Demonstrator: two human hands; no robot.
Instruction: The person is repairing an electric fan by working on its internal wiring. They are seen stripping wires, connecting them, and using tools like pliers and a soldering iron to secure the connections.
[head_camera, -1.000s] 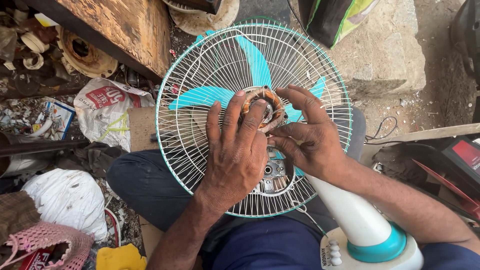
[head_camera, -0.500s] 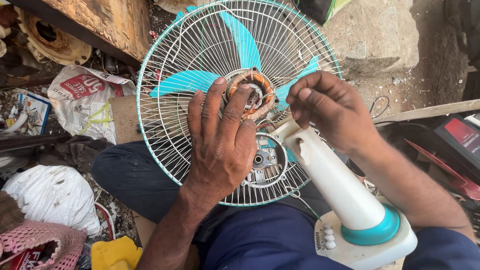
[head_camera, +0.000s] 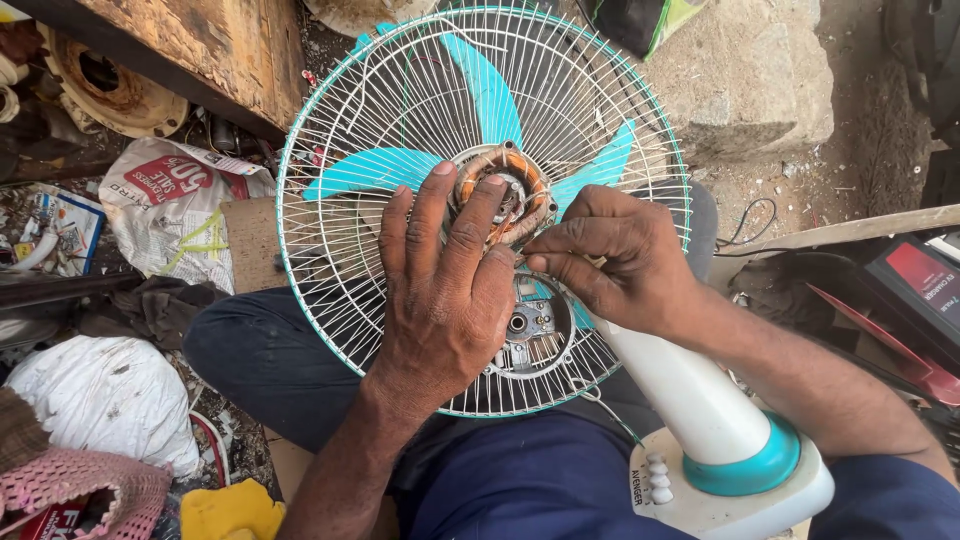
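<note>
- Step in hand: working at the exposed fan motor (head_camera: 500, 195), which sits under the left hand (head_camera: 445, 290) fingertips, inside the wire fan guard (head_camera: 380, 130).
- Left fingers spread, pressing on the copper windings; right hand (head_camera: 625, 260) fingers pinched together just beside them.
- Next move likely needs a steady motor.
- What the right fingers pinch is too small to tell.

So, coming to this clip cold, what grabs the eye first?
The round white wire fan guard with teal blades fills the middle, lying across the seated person's lap. At its hub the bare motor with copper windings is exposed; the left hand lies spread over it, and the right hand pinches at its lower right edge. The fan's white stand with a teal ring runs to the lower right.
</note>
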